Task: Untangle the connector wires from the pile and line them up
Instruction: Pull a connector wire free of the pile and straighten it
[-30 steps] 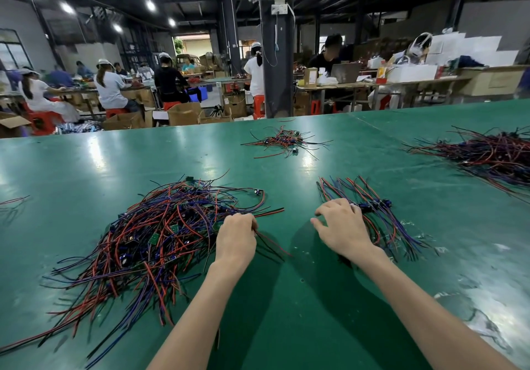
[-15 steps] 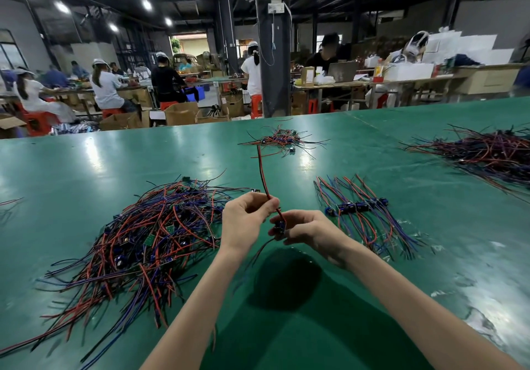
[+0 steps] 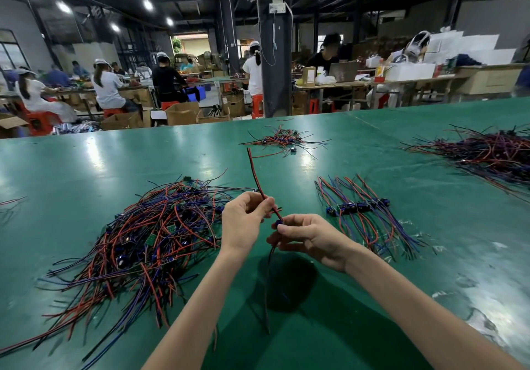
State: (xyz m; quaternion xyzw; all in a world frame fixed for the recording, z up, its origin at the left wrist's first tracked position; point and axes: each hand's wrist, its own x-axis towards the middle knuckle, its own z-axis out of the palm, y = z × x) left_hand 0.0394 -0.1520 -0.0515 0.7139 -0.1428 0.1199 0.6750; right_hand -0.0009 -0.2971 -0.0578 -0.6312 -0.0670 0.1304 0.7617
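One wire (image 3: pixel 253 170) pinched: left grip (image 3: pixel 242 220), right grip (image 3: pixel 309 239)

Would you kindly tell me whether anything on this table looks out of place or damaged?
Nothing stands out. The tangled pile is simply unsorted, the lined-up row lies tidy with its connectors side by side, and the left hand and right hand hold one wire above the table.
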